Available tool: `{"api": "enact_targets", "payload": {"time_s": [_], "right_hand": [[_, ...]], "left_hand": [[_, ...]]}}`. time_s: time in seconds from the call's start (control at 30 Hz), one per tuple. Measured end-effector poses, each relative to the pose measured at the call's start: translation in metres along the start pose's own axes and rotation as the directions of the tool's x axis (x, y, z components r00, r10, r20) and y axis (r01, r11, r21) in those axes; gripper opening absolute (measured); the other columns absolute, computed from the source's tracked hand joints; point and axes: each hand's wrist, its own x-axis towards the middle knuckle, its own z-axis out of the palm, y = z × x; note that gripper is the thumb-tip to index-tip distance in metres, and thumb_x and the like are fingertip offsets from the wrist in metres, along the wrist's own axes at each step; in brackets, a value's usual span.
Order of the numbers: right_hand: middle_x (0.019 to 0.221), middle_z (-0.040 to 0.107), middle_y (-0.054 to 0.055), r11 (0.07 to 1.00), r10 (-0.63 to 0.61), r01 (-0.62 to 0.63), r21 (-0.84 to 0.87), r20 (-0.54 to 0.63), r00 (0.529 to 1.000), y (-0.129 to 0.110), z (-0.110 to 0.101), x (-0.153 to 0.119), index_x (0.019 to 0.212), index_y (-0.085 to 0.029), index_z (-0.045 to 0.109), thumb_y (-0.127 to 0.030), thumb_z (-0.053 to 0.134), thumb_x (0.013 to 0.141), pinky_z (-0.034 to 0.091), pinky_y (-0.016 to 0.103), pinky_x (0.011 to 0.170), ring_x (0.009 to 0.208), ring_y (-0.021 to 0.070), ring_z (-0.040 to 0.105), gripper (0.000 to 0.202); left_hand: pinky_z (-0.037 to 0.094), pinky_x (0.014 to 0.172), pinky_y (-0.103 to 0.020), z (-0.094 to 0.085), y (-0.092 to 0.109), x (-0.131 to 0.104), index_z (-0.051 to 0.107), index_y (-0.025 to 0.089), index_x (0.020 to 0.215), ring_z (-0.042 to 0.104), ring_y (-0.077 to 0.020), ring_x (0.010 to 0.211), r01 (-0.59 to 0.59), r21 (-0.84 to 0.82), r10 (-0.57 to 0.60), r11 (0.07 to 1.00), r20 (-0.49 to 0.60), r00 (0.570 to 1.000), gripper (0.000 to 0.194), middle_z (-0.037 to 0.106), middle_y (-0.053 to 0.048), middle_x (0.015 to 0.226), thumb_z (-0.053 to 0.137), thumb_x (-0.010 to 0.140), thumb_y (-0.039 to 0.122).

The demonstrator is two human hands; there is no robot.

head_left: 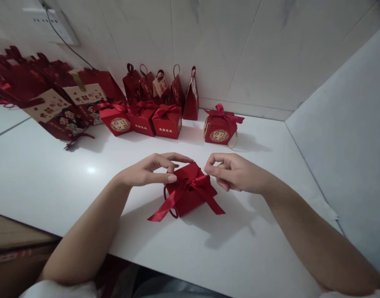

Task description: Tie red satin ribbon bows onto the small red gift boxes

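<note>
Red ribbon bow (pixel 191 183) tops the box (pixel 190 203) on the desk (pixel 205 256); our left hand's (pixel 146 170) loosely spread fingers touch its left side, our right hand's (pixel 236 171) pinch narrow just beside it. We judge snagging a ribbon tail (pixel 216 205) could slacken the knot.

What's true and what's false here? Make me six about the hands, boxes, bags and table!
1. The left hand touches the front box. True.
2. That box's ribbon is blue. False: it's red.
3. The right hand lies flat on the table. False: its fingers are curled, beside the box.
4. Three boxes with bows stand side by side farther back. True.
5. Bags stand at the person's left. True.
6. The table is black. False: it's white.
</note>
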Motion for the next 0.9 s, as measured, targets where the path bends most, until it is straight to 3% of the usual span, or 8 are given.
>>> {"api": "enact_targets", "payload": {"time_s": [0.13,0.3,0.43,0.53,0.7,0.9], "right_hand": [[0.052,0.058,-0.006,1.000,0.005,-0.005,-0.001,0.115,0.993,-0.0007,-0.0011,-0.0005,0.097,-0.019,0.059,-0.052,0.062,0.087,0.027,0.019,0.039,0.039,0.0059,0.037,0.034],[0.049,0.059,-0.005,1.000,0.025,-0.028,0.010,0.217,0.976,0.0007,0.0007,0.0015,0.081,-0.018,0.057,-0.052,0.065,0.085,0.026,0.019,0.039,0.035,0.0047,0.036,0.035],[0.053,0.062,-0.004,0.999,-0.041,0.037,0.033,0.151,0.988,0.0013,0.0024,0.0022,0.082,-0.019,0.059,-0.051,0.067,0.084,0.029,0.019,0.040,0.038,0.0052,0.039,0.033],[0.048,0.057,-0.005,1.000,-0.016,0.017,-0.012,0.066,0.998,0.0017,0.0031,-0.0001,0.074,-0.019,0.058,-0.054,0.061,0.087,0.030,0.019,0.039,0.038,0.0057,0.039,0.038],[0.054,0.061,-0.001,0.993,0.066,-0.056,-0.100,0.106,0.992,0.0012,0.0066,-0.0036,0.068,-0.018,0.060,-0.062,0.057,0.086,0.035,0.022,0.041,0.039,0.0075,0.045,0.048],[0.056,0.056,-0.004,0.995,0.015,-0.002,-0.095,0.129,0.991,-0.0018,0.0048,-0.0033,0.067,-0.019,0.051,-0.058,0.062,0.084,0.037,0.022,0.046,0.046,0.0081,0.046,0.044]], "left_hand": [[0.047,0.099,-0.041,0.0008,0.0010,0.0002,0.062,0.013,0.065,0.059,-0.0310,0.118,0.022,0.030,-0.021,0.999,-0.018,1.000,0.030,0.053,-0.014,0.141,0.065,0.088,0.033],[0.045,0.103,-0.041,0.0025,0.0018,0.0021,0.061,0.013,0.068,0.059,-0.0292,0.117,0.035,0.062,-0.035,0.997,-0.007,0.999,0.029,0.052,-0.013,0.142,0.064,0.088,0.033],[0.045,0.103,-0.041,0.0019,0.0004,0.0023,0.062,0.013,0.069,0.059,-0.0289,0.116,0.037,0.065,-0.037,0.997,-0.005,0.999,0.028,0.052,-0.014,0.142,0.064,0.088,0.033],[0.045,0.103,-0.041,0.0025,-0.0006,0.0027,0.063,0.014,0.069,0.059,-0.0292,0.117,0.018,0.060,-0.018,0.998,-0.005,1.000,0.026,0.052,-0.013,0.142,0.066,0.087,0.033],[0.044,0.104,-0.038,0.0040,0.0020,0.0023,0.065,0.015,0.070,0.058,-0.0285,0.118,0.031,0.099,-0.031,0.995,0.000,1.000,0.026,0.054,-0.011,0.140,0.065,0.087,0.034],[0.046,0.102,-0.038,-0.0007,0.0035,-0.0008,0.066,0.014,0.068,0.057,-0.0294,0.121,0.025,0.104,-0.024,0.994,-0.010,1.000,0.028,0.055,-0.012,0.139,0.064,0.089,0.033]]}}
